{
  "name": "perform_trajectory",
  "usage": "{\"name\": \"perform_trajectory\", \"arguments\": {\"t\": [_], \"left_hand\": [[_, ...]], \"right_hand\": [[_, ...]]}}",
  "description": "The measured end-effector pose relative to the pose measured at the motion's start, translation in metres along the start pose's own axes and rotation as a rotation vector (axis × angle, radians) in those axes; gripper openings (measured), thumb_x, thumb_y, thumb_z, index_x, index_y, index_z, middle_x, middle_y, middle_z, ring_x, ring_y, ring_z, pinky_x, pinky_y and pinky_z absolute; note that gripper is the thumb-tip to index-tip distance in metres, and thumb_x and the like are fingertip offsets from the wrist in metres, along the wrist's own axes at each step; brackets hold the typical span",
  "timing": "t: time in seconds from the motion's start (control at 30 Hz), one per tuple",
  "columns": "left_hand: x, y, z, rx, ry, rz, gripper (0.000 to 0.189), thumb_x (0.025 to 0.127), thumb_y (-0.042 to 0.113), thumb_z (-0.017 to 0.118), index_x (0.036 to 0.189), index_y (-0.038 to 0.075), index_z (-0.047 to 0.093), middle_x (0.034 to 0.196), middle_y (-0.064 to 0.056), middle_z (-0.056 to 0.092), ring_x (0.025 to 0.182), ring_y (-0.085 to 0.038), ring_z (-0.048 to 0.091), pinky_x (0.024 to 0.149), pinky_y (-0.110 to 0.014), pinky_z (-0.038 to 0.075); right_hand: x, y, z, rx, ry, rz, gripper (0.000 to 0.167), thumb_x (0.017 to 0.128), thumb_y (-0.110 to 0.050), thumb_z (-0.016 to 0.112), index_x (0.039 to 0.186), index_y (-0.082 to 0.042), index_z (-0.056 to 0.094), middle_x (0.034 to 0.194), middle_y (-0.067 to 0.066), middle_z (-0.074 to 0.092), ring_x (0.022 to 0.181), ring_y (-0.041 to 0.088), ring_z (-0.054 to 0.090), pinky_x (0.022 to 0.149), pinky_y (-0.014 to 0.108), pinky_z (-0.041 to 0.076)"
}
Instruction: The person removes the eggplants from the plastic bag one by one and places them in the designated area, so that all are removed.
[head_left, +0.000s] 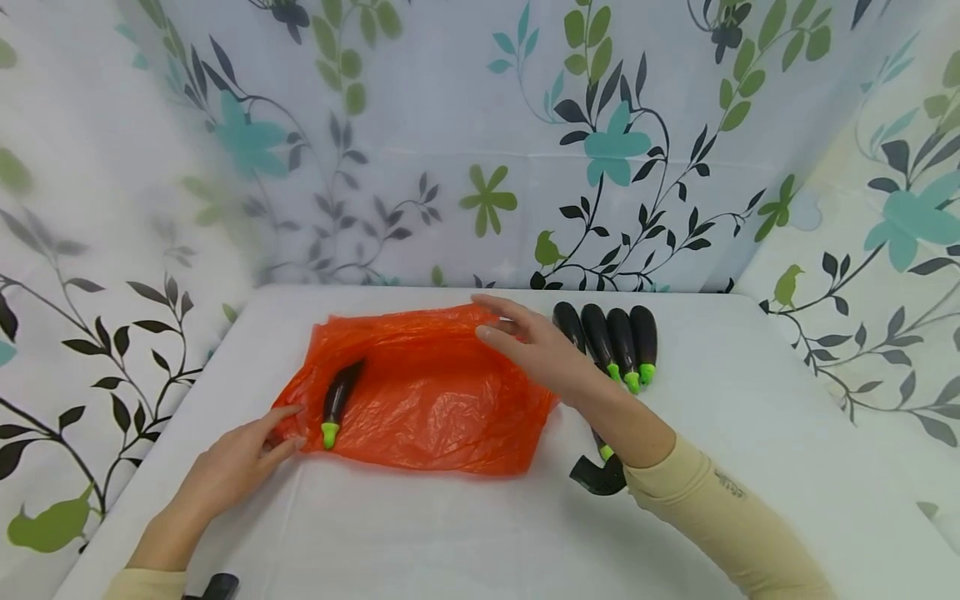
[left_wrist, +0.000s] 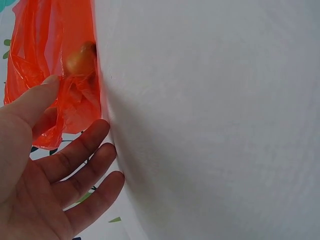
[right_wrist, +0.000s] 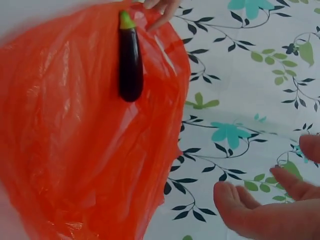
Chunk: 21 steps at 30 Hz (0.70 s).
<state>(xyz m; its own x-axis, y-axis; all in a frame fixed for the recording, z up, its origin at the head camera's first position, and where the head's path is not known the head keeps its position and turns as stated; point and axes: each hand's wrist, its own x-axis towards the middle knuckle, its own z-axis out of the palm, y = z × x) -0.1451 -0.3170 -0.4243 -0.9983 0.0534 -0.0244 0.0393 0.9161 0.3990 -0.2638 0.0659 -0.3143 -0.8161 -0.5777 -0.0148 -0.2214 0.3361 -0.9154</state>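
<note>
A red plastic bag lies spread on the white table. One eggplant, dark with a bright green stem end, lies on the red plastic at the left side. My left hand touches the bag's left edge, thumb and index finger spaced apart; in the left wrist view the index fingertip goes behind the plastic and the other fingers are extended. Over the bag's upper right edge is my right hand, its fingers loosely bent and holding nothing. In the right wrist view, the right hand appears apart from the bag.
Several more eggplants lie side by side to the right of the bag, partly behind my right forearm. Another green stem end shows beside that arm. A patterned curtain hangs behind the table.
</note>
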Motion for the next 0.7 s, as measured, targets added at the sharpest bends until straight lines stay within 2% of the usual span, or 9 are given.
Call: {"name": "perform_trajectory", "arguments": {"t": [0.13,0.23,0.37,0.6,0.7], "left_hand": [[0.0,0.0,0.001,0.001,-0.008,-0.006,0.058,0.094,0.037,0.065,0.14,0.007,0.049,0.123,-0.026,0.061,0.105,-0.044,0.06,0.077,-0.062,0.049],[0.001,0.0,0.001,0.001,-0.013,-0.009,0.059,0.093,0.038,0.065,0.141,0.007,0.049,0.121,-0.026,0.061,0.103,-0.042,0.06,0.076,-0.061,0.049],[0.001,-0.001,0.001,0.001,-0.013,-0.01,0.059,0.093,0.039,0.065,0.141,0.007,0.049,0.119,-0.024,0.062,0.1,-0.039,0.061,0.075,-0.06,0.049],[0.001,0.0,0.001,-0.002,-0.022,-0.016,0.058,0.093,0.036,0.066,0.14,0.006,0.049,0.125,-0.028,0.059,0.108,-0.046,0.058,0.079,-0.063,0.048],[0.001,0.0,0.001,0.001,-0.03,-0.02,0.059,0.093,0.038,0.066,0.14,0.006,0.049,0.125,-0.028,0.058,0.109,-0.048,0.057,0.079,-0.064,0.047]], "right_hand": [[0.013,-0.001,0.016,-0.072,-0.091,-0.066,0.052,0.097,-0.044,0.057,0.146,-0.037,0.042,0.145,-0.007,0.042,0.125,0.016,0.047,0.098,0.044,0.046],[0.02,-0.003,0.029,-0.063,-0.153,-0.077,0.055,0.097,-0.046,0.057,0.148,-0.035,0.04,0.15,-0.006,0.039,0.126,0.014,0.047,0.097,0.043,0.046],[0.031,-0.006,0.046,-0.046,-0.167,-0.079,0.055,0.097,-0.047,0.057,0.148,-0.034,0.04,0.151,-0.006,0.038,0.126,0.015,0.047,0.097,0.04,0.047],[0.052,-0.006,0.068,-0.14,-0.21,-0.107,0.058,0.098,-0.046,0.055,0.15,-0.024,0.041,0.15,-0.003,0.04,0.127,0.02,0.047,0.096,0.036,0.047],[0.06,-0.004,0.077,-0.158,-0.24,-0.084,0.057,0.098,-0.044,0.056,0.149,-0.023,0.042,0.148,-0.005,0.042,0.125,0.018,0.048,0.093,0.035,0.048]]}}
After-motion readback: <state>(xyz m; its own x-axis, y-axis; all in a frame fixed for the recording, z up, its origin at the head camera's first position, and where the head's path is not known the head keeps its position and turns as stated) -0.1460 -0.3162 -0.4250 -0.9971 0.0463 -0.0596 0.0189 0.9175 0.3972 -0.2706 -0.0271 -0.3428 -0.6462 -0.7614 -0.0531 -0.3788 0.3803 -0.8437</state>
